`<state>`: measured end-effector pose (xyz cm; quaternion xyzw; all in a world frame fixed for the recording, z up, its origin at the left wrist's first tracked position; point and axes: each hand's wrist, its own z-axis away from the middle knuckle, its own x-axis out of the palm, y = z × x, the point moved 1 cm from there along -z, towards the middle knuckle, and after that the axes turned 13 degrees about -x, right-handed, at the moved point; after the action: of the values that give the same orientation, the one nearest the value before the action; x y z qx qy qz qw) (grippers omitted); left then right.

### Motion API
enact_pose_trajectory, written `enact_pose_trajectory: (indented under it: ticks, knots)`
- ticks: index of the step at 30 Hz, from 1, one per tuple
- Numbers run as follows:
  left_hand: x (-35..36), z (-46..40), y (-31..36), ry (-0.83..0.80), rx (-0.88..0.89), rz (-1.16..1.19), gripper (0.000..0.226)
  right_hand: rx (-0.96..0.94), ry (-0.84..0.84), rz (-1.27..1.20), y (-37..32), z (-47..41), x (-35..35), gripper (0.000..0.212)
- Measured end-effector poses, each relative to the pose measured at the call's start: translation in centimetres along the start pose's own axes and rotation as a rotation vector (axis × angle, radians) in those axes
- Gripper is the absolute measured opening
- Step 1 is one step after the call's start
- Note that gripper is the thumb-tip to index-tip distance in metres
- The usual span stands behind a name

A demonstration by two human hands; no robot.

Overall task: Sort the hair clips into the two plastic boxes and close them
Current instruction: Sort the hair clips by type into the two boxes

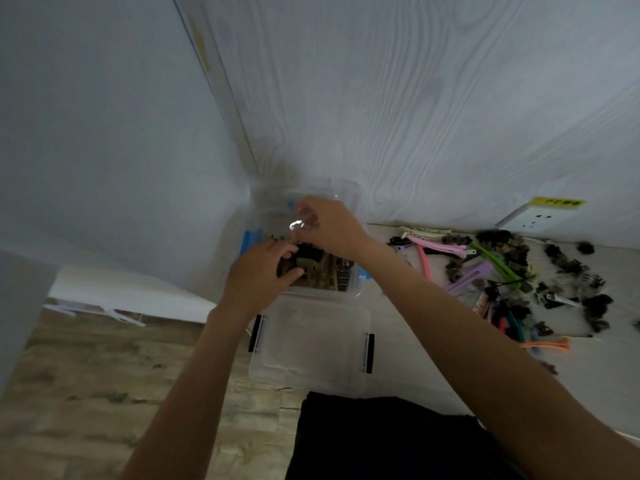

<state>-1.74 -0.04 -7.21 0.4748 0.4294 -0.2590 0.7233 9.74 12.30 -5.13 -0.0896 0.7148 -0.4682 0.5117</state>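
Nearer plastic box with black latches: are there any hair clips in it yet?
No, the nearer box shows only its clear bare bottom.

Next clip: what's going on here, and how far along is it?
A person is sorting hair clips. The left hand grips small dark clips over the open box with blue latches, which already holds clips. The right hand pinches something small and shiny above it. A second box with black latches, nearer the person, looks lidded. A large pile of clips lies unsorted on the table.

White tabletop [408, 344] carried two clear plastic boxes [311, 344] under the hands, loose hair clips [498, 271] piled right of the right hand.
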Motion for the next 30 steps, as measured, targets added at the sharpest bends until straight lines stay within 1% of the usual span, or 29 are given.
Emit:
enact_pose_trajectory:
  ticks: [1, 2, 5, 7, 10, 13, 15, 18, 21, 23, 25, 27, 28, 30]
  knots:
    - [0.2, 0.3, -0.4, 0.059, -0.003, 0.009, 0.035, -0.023, -0.009, -0.017, 0.0, -0.1, 0.5, 0.039]
    - [0.5, 0.5, -0.8, 0.085, -0.001, 0.011, 0.032, -0.045, -0.022, 0.019, 0.1, -0.1, 1.0, 0.037]
    - [1.2, 0.7, -1.0, 0.043, 0.034, 0.031, 0.035, -0.083, -0.114, 0.207, 1.3, 0.5, 2.3, 0.033]
    - [1.3, 0.8, -0.8, 0.044, 0.03, 0.076, 0.04, -0.081, -0.165, 0.211, 2.0, 1.0, 2.8, 0.038]
    - [1.4, 0.8, 0.0, 0.075, -0.033, 0.129, 0.029, -0.094, -0.247, 0.246, 2.4, 1.1, 2.5, 0.044]
    - [1.7, 0.6, 0.9, 0.036, -0.072, 0.147, 0.024, -0.105, -0.308, 0.252, 2.8, 1.2, 2.2, 0.044]
    - [1.8, 0.4, 1.2, 0.01, -0.049, 0.157, 0.024, -0.115, -0.303, 0.241, 2.9, 1.4, 1.8, 0.043]
    - [1.6, 0.5, 1.1, 0.002, -0.012, 0.135, 0.024, -0.142, -0.259, 0.312, 2.6, 0.9, 1.1, 0.038]
    - [0.7, 1.2, 0.5, 0.145, -0.005, 0.104, 0.021, -0.127, -0.177, 0.364, 1.9, 0.1, -0.4, 0.029]
    - [0.2, 1.5, -0.3, 0.234, -0.024, 0.078, 0.021, -0.1, -0.141, 0.354, 1.6, 1.0, -1.2, 0.024]
    - [0.5, 1.5, -1.2, 0.258, -0.017, 0.046, 0.026, -0.082, -0.207, 0.334, 1.3, 2.9, -0.7, 0.028]
    - [1.3, 1.4, -1.8, 0.234, -0.023, 0.025, 0.033, -0.083, -0.343, 0.307, 1.0, 4.3, 0.9, 0.037]
    - [1.6, 1.4, -1.9, 0.223, -0.035, 0.017, 0.036, -0.08, -0.397, 0.276, 1.0, 4.6, 1.6, 0.038]
    - [1.9, 1.4, -2.2, 0.233, -0.037, 0.006, 0.037, -0.082, -0.442, 0.216, 1.2, 4.3, 1.8, 0.029]
